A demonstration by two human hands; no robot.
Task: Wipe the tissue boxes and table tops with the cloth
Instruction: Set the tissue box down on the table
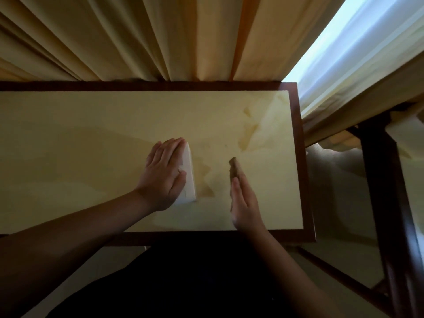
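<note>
Glossy cream table top w/ dark wood frame (298,157) fills the view, yellow pleated curtains (114,37) hanging behind it, a second dark-framed table (378,171) just off to the right. White rectangular tissue box (190,175) stands on edge near mid-table, its broad face turned toward the person's right. Left hand (164,174) lies flat against the box's near-left face, fingers straight and together, thumb along the edge; judged to be bracing the box so it won't slide or tip under wiping pressure. Right hand (243,203) is held edge-on, fingers straight, w/ a small brownish folded cloth (234,168) against the far side of its fingers; cannot tell if the thumb clamps it. Cloth is apart from the box, facing its exposed side, approx. ready for a pass across that face. Table surface shows reflections only; wiped or not, cannot tell.
</note>
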